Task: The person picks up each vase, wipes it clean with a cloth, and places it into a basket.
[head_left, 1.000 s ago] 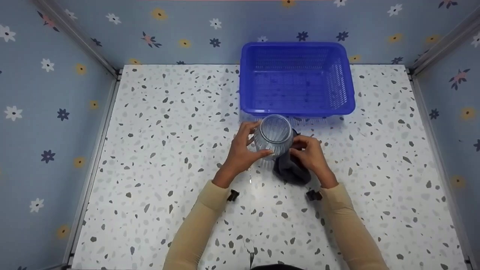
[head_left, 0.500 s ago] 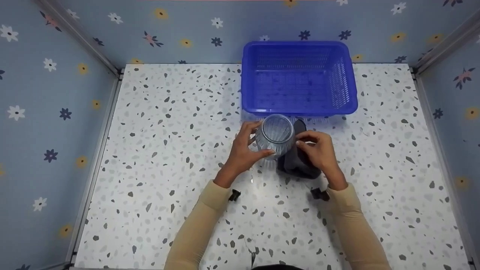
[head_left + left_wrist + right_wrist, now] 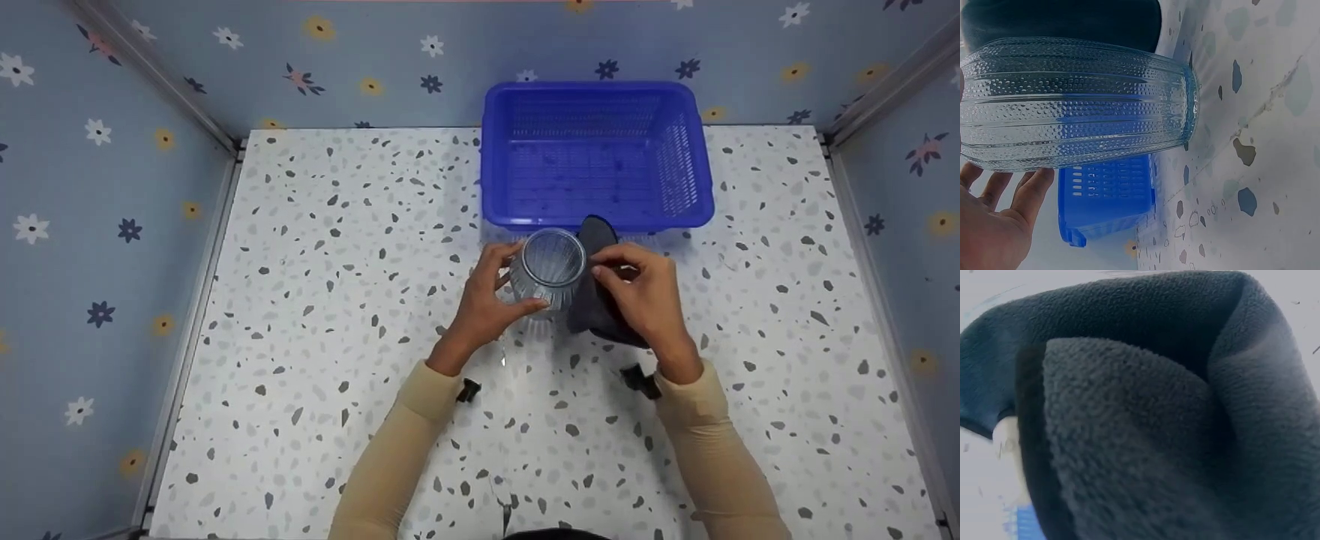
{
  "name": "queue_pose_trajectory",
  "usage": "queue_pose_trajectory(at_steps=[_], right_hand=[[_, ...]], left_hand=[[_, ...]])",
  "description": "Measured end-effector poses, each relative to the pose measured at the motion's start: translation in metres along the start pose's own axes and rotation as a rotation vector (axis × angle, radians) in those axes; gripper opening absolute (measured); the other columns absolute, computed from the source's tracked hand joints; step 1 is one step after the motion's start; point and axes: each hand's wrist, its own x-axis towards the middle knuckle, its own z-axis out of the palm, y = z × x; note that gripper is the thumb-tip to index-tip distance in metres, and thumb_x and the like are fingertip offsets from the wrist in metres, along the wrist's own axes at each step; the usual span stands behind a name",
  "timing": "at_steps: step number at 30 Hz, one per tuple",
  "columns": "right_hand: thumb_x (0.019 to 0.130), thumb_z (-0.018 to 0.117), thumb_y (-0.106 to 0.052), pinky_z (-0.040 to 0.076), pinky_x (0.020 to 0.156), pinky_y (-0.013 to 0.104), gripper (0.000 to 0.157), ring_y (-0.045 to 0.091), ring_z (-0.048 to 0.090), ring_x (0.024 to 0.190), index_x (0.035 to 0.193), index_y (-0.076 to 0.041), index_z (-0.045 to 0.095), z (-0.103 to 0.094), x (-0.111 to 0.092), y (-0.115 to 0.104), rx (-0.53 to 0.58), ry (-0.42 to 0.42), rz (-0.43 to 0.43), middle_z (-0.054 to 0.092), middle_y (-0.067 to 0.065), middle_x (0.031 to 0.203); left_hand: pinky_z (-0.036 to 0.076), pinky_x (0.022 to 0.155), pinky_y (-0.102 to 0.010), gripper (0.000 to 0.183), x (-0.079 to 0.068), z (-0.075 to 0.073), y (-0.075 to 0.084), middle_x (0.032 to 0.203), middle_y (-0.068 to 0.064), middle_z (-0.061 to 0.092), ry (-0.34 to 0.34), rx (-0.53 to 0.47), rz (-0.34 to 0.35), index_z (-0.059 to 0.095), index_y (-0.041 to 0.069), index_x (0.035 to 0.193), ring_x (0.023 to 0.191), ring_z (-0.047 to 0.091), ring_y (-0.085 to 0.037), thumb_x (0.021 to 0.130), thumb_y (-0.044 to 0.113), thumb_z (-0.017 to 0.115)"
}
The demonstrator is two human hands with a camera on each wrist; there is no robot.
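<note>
A clear ribbed glass jar [image 3: 538, 291] stands upright on the table, its round mouth facing up. My left hand [image 3: 484, 296] grips it from the left, thumb on the near side and fingers round the far side. Small raised dots cover the glass [image 3: 1084, 107] in the left wrist view. My right hand [image 3: 651, 296] pinches a dark grey cloth [image 3: 592, 315] along the jar's right side, close below the rim. Folds of this fuzzy cloth with a dark hem [image 3: 1033, 439] fill the right wrist view and hide most of the right hand.
Just beyond the jar sits a blue plastic basket [image 3: 596, 223] with slotted walls, its near rim close to the cloth's far end. Flowered panels [image 3: 97, 225] enclose the speckled white table [image 3: 337, 262] at the left, back and right.
My right hand has moved away from me and slightly right, drawing the cloth up along the jar's right side toward the basket. The left hand and jar have stayed in place.
</note>
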Motion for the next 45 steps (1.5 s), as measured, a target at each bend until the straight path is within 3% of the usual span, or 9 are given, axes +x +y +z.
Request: queue_pose_trajectory(at_steps=[5, 10, 14, 17, 23, 27, 35, 40, 45], right_hand=[[0.088, 0.076, 0.013, 0.057, 0.078, 0.014, 0.012, 0.014, 0.071, 0.087, 0.098, 0.007, 0.079, 0.000, 0.001, -0.006, -0.043, -0.022, 0.005, 0.077, 0.019, 0.094], [0.089, 0.077, 0.013, 0.058, 0.079, 0.015, 0.012, 0.010, 0.070, 0.088, 0.098, 0.006, 0.079, 0.001, 0.000, -0.004, -0.038, -0.026, -0.001, 0.077, 0.019, 0.095], [0.089, 0.077, 0.013, 0.058, 0.079, 0.014, 0.012, 0.017, 0.072, 0.089, 0.098, 0.006, 0.079, 0.001, -0.002, 0.001, -0.034, -0.017, 0.010, 0.077, 0.019, 0.095], [0.089, 0.077, 0.012, 0.058, 0.078, 0.014, 0.011, 0.020, 0.073, 0.090, 0.098, 0.006, 0.079, 0.001, -0.004, 0.006, -0.025, -0.012, 0.046, 0.077, 0.019, 0.096], [0.090, 0.075, 0.013, 0.058, 0.078, 0.013, 0.010, 0.002, 0.069, 0.087, 0.098, 0.009, 0.077, 0.005, -0.009, 0.021, 0.017, -0.014, 0.148, 0.075, 0.022, 0.098], [0.089, 0.074, 0.015, 0.058, 0.077, 0.014, 0.009, 0.012, 0.072, 0.086, 0.097, 0.011, 0.076, 0.011, -0.011, 0.036, 0.016, -0.029, 0.184, 0.075, 0.024, 0.096], [0.084, 0.074, 0.018, 0.050, 0.069, 0.016, 0.010, 0.029, 0.069, 0.078, 0.090, 0.011, 0.072, 0.035, -0.018, 0.074, -0.087, -0.093, 0.184, 0.073, 0.021, 0.084], [0.083, 0.074, 0.015, 0.050, 0.067, 0.023, 0.009, 0.026, 0.067, 0.073, 0.085, 0.006, 0.074, 0.044, -0.017, 0.082, -0.181, -0.122, 0.199, 0.073, 0.016, 0.079], [0.082, 0.073, 0.014, 0.050, 0.067, 0.028, 0.010, 0.023, 0.065, 0.071, 0.082, 0.004, 0.073, 0.046, -0.018, 0.084, -0.204, -0.120, 0.196, 0.072, 0.015, 0.077]], left_hand=[[0.054, 0.109, -0.042, 0.086, -0.001, -0.001, 0.000, 0.147, -0.013, 0.049, 0.005, -0.010, -0.005, 0.050, 0.007, 0.152, 0.132, 0.055, -0.032, 0.080, 0.021, 0.096], [0.053, 0.110, -0.043, 0.087, -0.001, -0.001, 0.002, 0.148, -0.013, 0.049, 0.008, -0.024, -0.010, 0.050, 0.006, 0.152, 0.132, 0.055, -0.032, 0.079, 0.020, 0.096], [0.053, 0.110, -0.041, 0.087, 0.000, -0.001, 0.002, 0.148, -0.013, 0.049, 0.005, -0.015, -0.009, 0.050, 0.006, 0.152, 0.132, 0.055, -0.032, 0.079, 0.020, 0.096], [0.053, 0.110, -0.041, 0.086, 0.000, -0.001, 0.002, 0.149, -0.014, 0.049, 0.002, -0.013, -0.009, 0.050, 0.005, 0.151, 0.132, 0.056, -0.032, 0.080, 0.020, 0.095], [0.052, 0.111, -0.043, 0.086, 0.000, 0.000, 0.002, 0.150, -0.014, 0.047, -0.005, -0.014, -0.014, 0.050, 0.005, 0.152, 0.134, 0.055, -0.032, 0.080, 0.019, 0.095], [0.052, 0.111, -0.043, 0.087, 0.001, 0.000, 0.002, 0.150, -0.013, 0.048, -0.006, -0.018, -0.014, 0.049, 0.005, 0.152, 0.133, 0.055, -0.032, 0.080, 0.020, 0.096], [0.052, 0.110, -0.041, 0.088, 0.000, 0.001, 0.001, 0.149, -0.014, 0.047, -0.003, -0.017, -0.008, 0.049, 0.005, 0.152, 0.134, 0.056, -0.033, 0.079, 0.020, 0.096], [0.052, 0.110, -0.042, 0.088, 0.000, 0.001, 0.001, 0.150, -0.014, 0.047, -0.007, -0.016, -0.012, 0.049, 0.005, 0.153, 0.135, 0.055, -0.033, 0.080, 0.020, 0.095], [0.052, 0.111, -0.042, 0.088, -0.001, 0.001, 0.001, 0.150, -0.013, 0.048, -0.004, -0.012, -0.012, 0.049, 0.006, 0.153, 0.134, 0.055, -0.032, 0.080, 0.020, 0.096]])
